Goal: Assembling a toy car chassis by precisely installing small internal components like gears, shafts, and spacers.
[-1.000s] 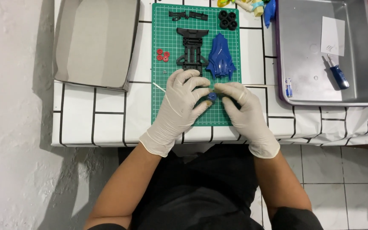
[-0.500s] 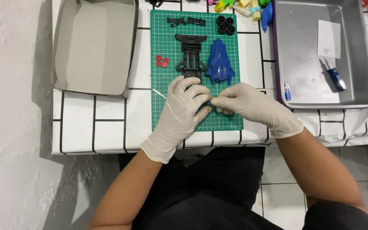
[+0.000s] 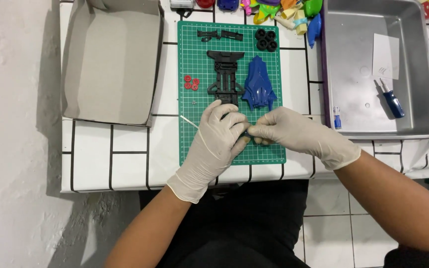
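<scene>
Both gloved hands meet over the lower part of the green cutting mat. My left hand is curled, fingers pinched toward the right hand, which pinches back at the same spot. Between the fingertips sits a small part, mostly hidden, so I can't tell its kind. Both hands grasp it, just below the black chassis and the blue car body shell, which lie side by side on the mat. Four black wheels sit at the mat's top right, small red pieces at its left edge. A thin white stick pokes out beside my left hand. Open grey box to the left, metal tray to the right holding a blue-handled screwdriver and a paper slip.
</scene>
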